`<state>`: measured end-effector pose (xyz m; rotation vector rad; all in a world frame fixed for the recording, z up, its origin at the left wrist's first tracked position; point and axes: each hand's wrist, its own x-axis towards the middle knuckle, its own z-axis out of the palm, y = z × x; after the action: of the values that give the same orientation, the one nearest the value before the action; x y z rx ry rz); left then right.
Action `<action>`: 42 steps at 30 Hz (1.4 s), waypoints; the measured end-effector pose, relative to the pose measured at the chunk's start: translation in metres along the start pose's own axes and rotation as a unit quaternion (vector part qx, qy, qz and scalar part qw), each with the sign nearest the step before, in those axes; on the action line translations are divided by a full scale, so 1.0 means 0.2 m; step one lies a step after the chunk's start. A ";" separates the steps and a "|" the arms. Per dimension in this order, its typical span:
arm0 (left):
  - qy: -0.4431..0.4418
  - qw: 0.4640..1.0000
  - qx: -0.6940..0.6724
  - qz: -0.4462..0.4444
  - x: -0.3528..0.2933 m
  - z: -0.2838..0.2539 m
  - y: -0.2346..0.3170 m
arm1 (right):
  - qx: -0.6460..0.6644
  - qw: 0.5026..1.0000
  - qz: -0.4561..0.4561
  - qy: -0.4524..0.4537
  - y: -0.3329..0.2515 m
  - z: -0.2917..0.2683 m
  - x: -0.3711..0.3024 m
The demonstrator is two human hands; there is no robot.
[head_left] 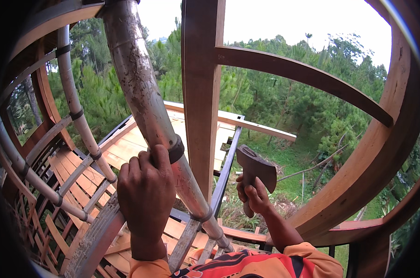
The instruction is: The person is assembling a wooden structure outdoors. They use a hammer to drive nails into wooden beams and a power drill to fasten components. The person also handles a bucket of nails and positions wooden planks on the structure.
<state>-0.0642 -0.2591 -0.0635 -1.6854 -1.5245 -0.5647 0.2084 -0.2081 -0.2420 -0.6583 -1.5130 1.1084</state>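
My left hand [146, 192] is clenched around a thick, dirty metal scaffold pole [140, 88] that slants from the top centre down to the lower middle, just below a black clamp band. My right hand [254, 197] grips the short handle of a hatchet [255, 167], its dark metal head raised with the blade pointing right. The hatchet is held close to an upright wooden post [201, 92] of the timber frame. Both forearms rise from orange sleeves at the lower edge.
Curved wooden beams [307, 76] frame an opening on the right. More scaffold poles [77, 111] cross on the left. Far below lie a plank deck [126, 148], a dark metal rail [228, 162], grass and dense green trees [312, 106].
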 end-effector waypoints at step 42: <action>0.371 0.825 -0.419 0.080 1.22 0.02 1.63 | -0.261 0.876 0.403 0.049 0.23 -1.13 -1.63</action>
<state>0.2956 -0.0976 0.0389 -1.8082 -0.5459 -1.7370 0.4993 -0.4053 -0.4331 -1.8141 -1.4784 1.2232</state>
